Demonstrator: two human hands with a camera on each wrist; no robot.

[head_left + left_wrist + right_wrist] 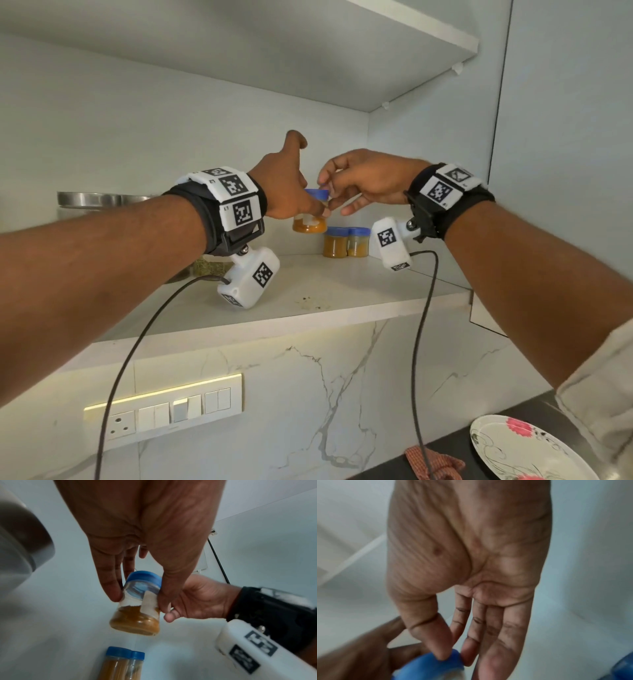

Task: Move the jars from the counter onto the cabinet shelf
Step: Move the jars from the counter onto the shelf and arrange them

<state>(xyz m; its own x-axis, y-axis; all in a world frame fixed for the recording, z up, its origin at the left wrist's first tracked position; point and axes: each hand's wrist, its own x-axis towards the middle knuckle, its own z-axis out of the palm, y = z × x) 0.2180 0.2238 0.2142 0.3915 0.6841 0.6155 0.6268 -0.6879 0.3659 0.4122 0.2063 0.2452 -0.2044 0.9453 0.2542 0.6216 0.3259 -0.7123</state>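
Observation:
A small clear jar (310,224) with a blue lid and orange-brown paste hangs tilted above the white cabinet shelf (308,301). My left hand (287,192) grips its body between thumb and fingers, and the left wrist view shows that jar (137,609) with a torn white label. My right hand (328,196) pinches the blue lid (429,666) between thumb and forefinger (467,660); its other fingers are straight. Two more blue-lidded jars (346,241) stand upright side by side at the back right of the shelf, just below the held one.
A steel container (96,202) stands at the shelf's back left, and a glass jar with green contents (209,267) sits under my left wrist. Another shelf (411,41) hangs above. Below are a switch panel (164,414), a flowered plate (513,448) and a checked cloth (428,462).

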